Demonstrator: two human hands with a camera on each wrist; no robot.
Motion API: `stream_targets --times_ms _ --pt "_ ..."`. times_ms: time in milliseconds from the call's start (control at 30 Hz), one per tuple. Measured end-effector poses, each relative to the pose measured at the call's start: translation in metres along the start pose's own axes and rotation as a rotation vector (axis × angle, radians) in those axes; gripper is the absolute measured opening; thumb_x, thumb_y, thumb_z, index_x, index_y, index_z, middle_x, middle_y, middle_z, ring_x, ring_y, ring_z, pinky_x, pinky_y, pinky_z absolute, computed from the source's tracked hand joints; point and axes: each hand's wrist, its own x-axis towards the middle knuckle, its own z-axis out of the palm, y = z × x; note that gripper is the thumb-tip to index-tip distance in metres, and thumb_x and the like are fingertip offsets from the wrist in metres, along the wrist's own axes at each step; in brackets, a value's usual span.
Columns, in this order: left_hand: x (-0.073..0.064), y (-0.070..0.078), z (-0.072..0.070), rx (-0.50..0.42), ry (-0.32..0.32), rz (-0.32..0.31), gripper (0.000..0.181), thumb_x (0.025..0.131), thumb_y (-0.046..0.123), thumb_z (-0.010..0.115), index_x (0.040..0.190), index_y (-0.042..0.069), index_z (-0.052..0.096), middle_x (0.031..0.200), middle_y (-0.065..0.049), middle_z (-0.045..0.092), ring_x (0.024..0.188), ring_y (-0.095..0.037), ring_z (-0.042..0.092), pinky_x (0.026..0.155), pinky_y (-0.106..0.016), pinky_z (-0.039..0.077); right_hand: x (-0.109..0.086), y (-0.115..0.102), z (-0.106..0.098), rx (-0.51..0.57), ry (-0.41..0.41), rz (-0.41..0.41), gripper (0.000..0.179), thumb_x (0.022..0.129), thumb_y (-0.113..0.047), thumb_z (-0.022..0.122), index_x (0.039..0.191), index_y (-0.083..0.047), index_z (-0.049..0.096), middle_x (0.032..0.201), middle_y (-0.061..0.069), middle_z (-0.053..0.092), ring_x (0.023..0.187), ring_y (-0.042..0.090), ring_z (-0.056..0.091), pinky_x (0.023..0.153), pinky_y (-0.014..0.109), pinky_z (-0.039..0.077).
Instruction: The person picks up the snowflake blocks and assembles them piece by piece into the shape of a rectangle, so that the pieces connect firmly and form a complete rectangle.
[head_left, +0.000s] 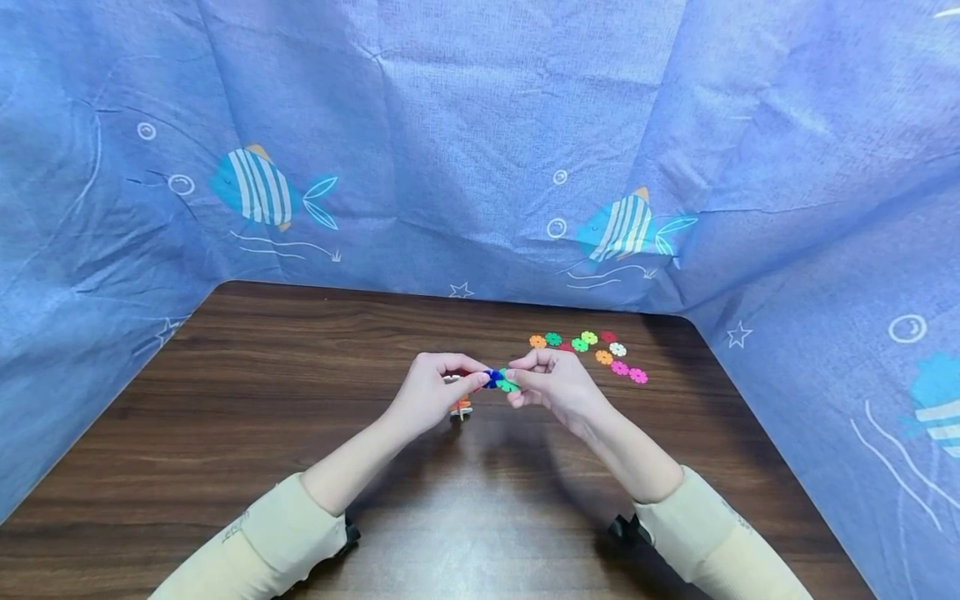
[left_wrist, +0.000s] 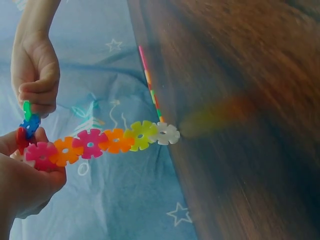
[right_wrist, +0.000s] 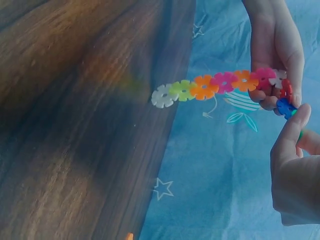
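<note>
My left hand (head_left: 431,392) grips one end of a chain of flower-shaped interlocking discs (left_wrist: 90,144), coloured pink, orange, yellow-green and white. The chain hangs down from the fingers, its white end disc (right_wrist: 164,96) lowest. Beside the fingertips, a red disc (left_wrist: 22,139) links to a blue disc (head_left: 492,379). My right hand (head_left: 558,385) pinches a green disc (head_left: 507,382) between thumb and fingers. Green and blue discs meet edge to edge; how deeply their slots engage I cannot tell. Both hands are held above the table, close together.
Several loose discs lie flat at the back right of the dark wooden table (head_left: 300,375), among them a pink disc (head_left: 638,376), a white disc (head_left: 617,349) and an orange disc (head_left: 537,341). A blue fish-print curtain (head_left: 465,150) stands around the table's back and sides.
</note>
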Motion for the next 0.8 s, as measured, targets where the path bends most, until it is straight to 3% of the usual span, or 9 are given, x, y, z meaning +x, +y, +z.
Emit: stream_targets --times_ms 167,400,500,633,800 --pt "0.0 0.0 0.0 0.012 -0.004 0.002 0.011 0.085 0.017 0.07 0.09 0.008 0.075 0.083 -0.006 0.072 0.065 -0.009 0.061 0.059 -0.031 0.054 0.0 0.001 0.0 0.0 -0.012 -0.004 0.01 0.088 0.001 0.062 0.096 0.004 0.056 0.081 0.009 0.065 0.061 0.014 0.066 0.064 0.028 0.056" --pt "0.0 0.003 -0.004 0.037 -0.028 -0.008 0.009 0.085 0.015 0.07 0.091 0.008 0.075 0.079 -0.005 0.071 0.066 -0.019 0.062 0.054 -0.021 0.048 -0.001 0.0 -0.001 0.0 -0.032 0.013 0.012 0.088 -0.001 0.062 0.097 0.002 0.055 0.083 0.009 0.065 0.062 0.014 0.066 0.066 0.03 0.057" --pt "-0.001 0.005 -0.007 0.053 -0.051 -0.028 0.01 0.086 0.015 0.07 0.093 0.01 0.074 0.077 -0.004 0.07 0.066 -0.028 0.06 0.051 -0.021 0.044 -0.001 -0.001 -0.003 -0.012 -0.057 0.018 0.021 0.088 -0.005 0.064 0.104 0.005 0.054 0.086 0.009 0.066 0.065 0.015 0.067 0.068 0.031 0.057" --pt "-0.001 0.007 -0.01 0.072 -0.067 -0.05 0.01 0.086 0.016 0.07 0.094 0.012 0.074 0.075 -0.003 0.068 0.064 -0.029 0.057 0.048 -0.022 0.042 -0.001 -0.003 -0.009 -0.054 -0.09 0.014 0.039 0.087 -0.01 0.067 0.117 0.008 0.05 0.088 0.009 0.068 0.07 0.018 0.068 0.071 0.034 0.057" --pt "0.0 0.008 -0.015 0.08 -0.062 -0.048 0.009 0.086 0.016 0.07 0.093 0.012 0.073 0.074 -0.003 0.067 0.062 -0.03 0.056 0.046 -0.023 0.041 -0.001 -0.006 -0.018 -0.133 -0.103 -0.03 0.045 0.085 -0.013 0.071 0.119 0.008 0.051 0.089 0.014 0.068 0.076 0.022 0.069 0.075 0.041 0.056"
